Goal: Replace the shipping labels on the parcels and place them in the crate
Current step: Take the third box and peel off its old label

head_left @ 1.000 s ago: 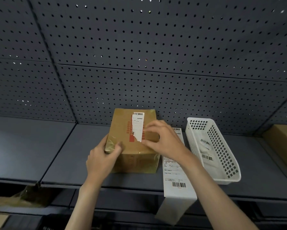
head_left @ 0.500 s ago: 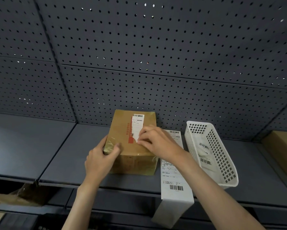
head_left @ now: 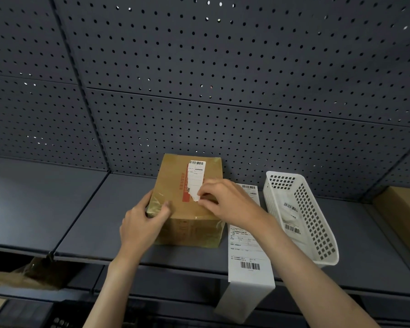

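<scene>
White crate (head_left: 322, 235) holds barcoded label pieces (head_left: 291, 229).

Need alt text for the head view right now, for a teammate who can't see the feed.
Right hand picks at the torn white label atop a brown taped cardboard parcel on a grey shelf; left hand grips its near-left corner. A long white label strip and white perforated plastic crate lie to the right.

Head view, close, down onto shelf (head_left: 80, 221)
</scene>
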A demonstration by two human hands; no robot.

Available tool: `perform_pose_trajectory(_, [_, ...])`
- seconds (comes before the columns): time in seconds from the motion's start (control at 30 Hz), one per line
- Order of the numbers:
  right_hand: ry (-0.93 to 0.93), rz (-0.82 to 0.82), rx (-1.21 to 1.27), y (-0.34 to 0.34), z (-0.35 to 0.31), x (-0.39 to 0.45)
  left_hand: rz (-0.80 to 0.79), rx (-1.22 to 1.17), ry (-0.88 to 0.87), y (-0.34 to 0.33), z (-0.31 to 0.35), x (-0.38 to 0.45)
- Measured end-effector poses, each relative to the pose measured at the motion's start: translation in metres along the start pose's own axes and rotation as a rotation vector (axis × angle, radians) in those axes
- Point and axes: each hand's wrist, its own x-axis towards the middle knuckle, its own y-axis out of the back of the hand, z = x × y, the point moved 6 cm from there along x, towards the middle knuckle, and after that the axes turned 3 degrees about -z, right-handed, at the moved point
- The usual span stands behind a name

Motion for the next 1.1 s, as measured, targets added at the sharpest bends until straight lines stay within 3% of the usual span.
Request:
perform_pose_trajectory(0.17, [0.025,-0.029,-0.049,0.001,-0.005,0.005,0.004,0.007,-0.001,0.000,-0.003,0.001])
perform_pose_trajectory(0.4, [0.120,0.054,-0.161,-0.004,-0.014,0.002,-0.003,0.010,0.000,-0.001,-0.001,0.002])
perform_pose_trajectory(0.63, [0.096,0.078,-0.193,-0.008,-0.014,0.005,-0.014,-0.006,-0.005,-0.001,-0.003,0.003])
perform_pose_trajectory(0.8, [0.014,0.064,-0.105,-0.008,-0.008,0.011,-0.022,-0.013,-0.005,-0.001,-0.005,0.003])
perform_pose_trajectory(1.1, [-0.132,0.154,0.340,0.002,0.017,0.009,-0.008,-0.020,-0.013,-0.001,-0.002,0.002])
